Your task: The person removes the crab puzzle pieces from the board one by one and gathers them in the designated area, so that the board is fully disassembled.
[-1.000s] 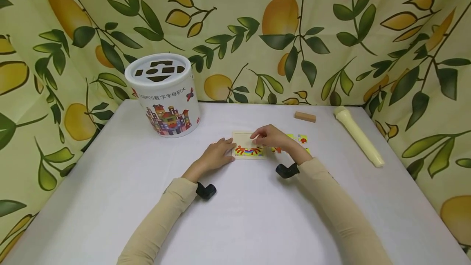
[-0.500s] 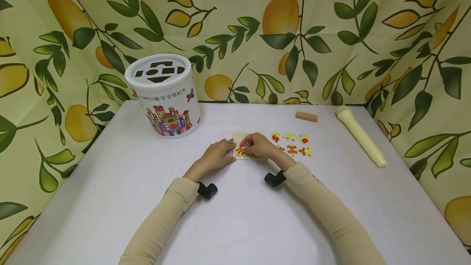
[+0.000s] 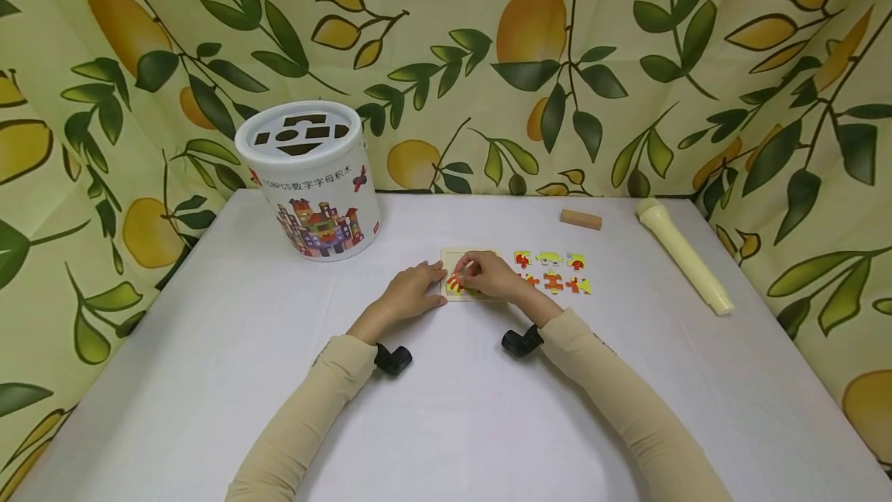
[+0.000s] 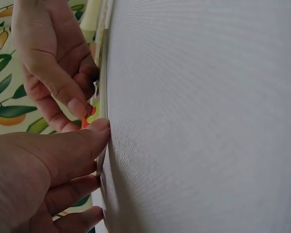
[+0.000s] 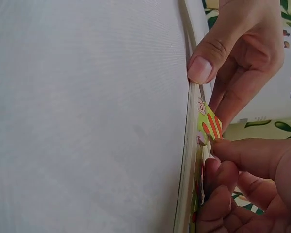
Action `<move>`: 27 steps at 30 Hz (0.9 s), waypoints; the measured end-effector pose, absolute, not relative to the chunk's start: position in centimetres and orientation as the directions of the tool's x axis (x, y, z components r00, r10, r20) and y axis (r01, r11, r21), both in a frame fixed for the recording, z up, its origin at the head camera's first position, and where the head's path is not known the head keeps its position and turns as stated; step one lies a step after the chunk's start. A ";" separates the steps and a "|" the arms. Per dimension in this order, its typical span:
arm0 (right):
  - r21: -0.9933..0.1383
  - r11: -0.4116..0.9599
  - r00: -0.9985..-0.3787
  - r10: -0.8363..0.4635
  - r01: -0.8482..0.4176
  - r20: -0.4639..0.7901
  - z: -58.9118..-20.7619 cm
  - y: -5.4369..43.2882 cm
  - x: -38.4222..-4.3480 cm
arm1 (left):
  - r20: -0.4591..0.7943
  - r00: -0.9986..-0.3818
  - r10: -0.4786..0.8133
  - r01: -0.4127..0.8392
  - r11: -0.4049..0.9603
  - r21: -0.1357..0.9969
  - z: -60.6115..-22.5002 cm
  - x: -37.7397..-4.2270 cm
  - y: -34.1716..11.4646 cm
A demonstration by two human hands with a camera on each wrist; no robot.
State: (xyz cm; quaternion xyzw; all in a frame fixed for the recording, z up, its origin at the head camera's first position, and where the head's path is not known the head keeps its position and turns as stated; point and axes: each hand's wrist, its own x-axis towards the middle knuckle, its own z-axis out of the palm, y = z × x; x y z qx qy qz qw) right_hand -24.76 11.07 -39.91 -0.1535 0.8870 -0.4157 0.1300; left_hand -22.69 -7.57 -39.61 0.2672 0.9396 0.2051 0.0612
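A shallow wooden jigsaw tray [image 3: 456, 257] lies on the table, with printed pieces along its near side. My right hand [image 3: 488, 274] is over it, pinching a yellow-green puzzle piece with red stripes [image 5: 212, 124] between thumb and fingers. In the right wrist view that piece is tilted up from the tray; its fit underneath is partly hidden. At the tray's left side my left hand [image 3: 409, 292] rests with thumb and fingertips touching the edge, fingers fairly straight. Several loose puzzle pieces [image 3: 554, 283] lie in two rows to the right of the tray.
A white block bucket [image 3: 311, 184] with shaped holes in its lid stands at the back left. Towards the back right lie a small wooden block [image 3: 581, 219] and a cream microphone-shaped stick [image 3: 686, 258]. Behind the table hangs a fruit-patterned curtain [image 3: 446, 68].
My right hand has moved left and nearer over the tray, uncovering the loose pieces. Over the last half second it has shifted only slightly. My left hand has stayed at the tray's edge.
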 end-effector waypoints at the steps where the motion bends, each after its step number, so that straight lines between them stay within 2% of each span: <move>1: -0.778 0.606 -0.920 -0.379 -0.166 -0.098 -39.9 11.1 -24.7 | -0.004 -0.850 0.526 0.477 0.773 0.418 -39.6 -22.7 -7.6; 14: -0.795 0.588 -0.935 -0.346 -0.150 -0.080 -40.1 11.8 -24.9 | -0.008 -0.859 0.512 0.461 0.781 0.421 -39.8 -22.6 -7.6; 19: -0.825 0.559 -0.940 -0.318 -0.083 -0.121 -39.7 12.7 -24.8 | -0.014 -0.857 0.515 0.458 0.774 0.437 -39.8 -22.6 -7.5; 27: -0.806 0.592 -0.947 -0.256 0.006 -0.195 -38.5 16.6 -24.4 | -0.030 -0.870 0.491 0.432 0.792 0.431 -39.5 -22.6 -7.5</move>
